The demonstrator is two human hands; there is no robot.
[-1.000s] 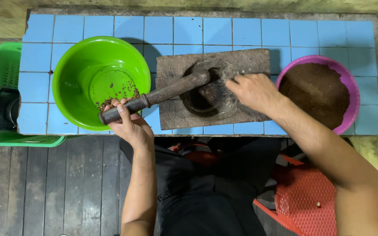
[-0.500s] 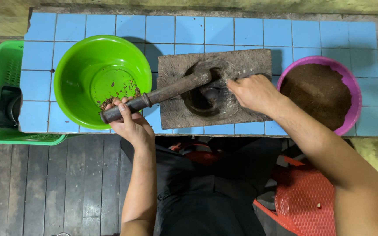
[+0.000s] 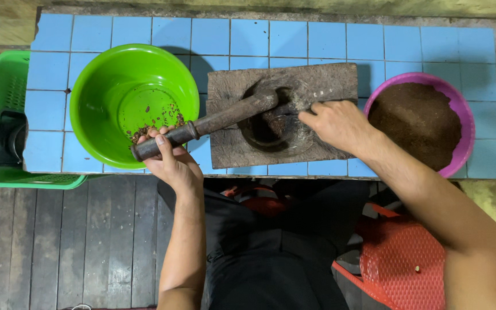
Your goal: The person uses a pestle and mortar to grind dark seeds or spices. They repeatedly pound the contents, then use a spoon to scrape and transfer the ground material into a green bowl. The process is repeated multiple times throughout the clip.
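The pestle (image 3: pixel 208 123) is a long, dark, round bar lying at a slant: its working end sits inside the hollow of the stone mortar (image 3: pixel 279 117), its butt end juts out to the left over the near edge of the green bowl (image 3: pixel 130 100). By its look I judge it heavy, rigid and somewhat rough, unlikely to slip in a dry palm. The sensible hold is where it is held now, near the butt, which gives leverage over the head.

The left hand (image 3: pixel 170 161) is closed around that butt end from below, fingers wrapped over the shaft. The right hand (image 3: pixel 337 123) rests on the right rim of the hollow, fingertips curled into it and touching the dark ground matter there. Whether they pinch anything I cannot tell.

The mortar is a flat, rough slab with a round pit and appears very heavy. It sits squarely on the blue tiled counter (image 3: pixel 317 37), between the two bowls.

The green bowl, touching the slab's left side, holds a thin scatter of reddish-brown bits at its bottom. The purple bowl (image 3: pixel 465 146), at the slab's right, is nearly full of dark brown powder. Both look like light plastic and easily pushed.

A green plastic basket (image 3: pixel 7 86) stands at the counter's left end. A red plastic stool (image 3: pixel 403 264) sits below on the plank floor.
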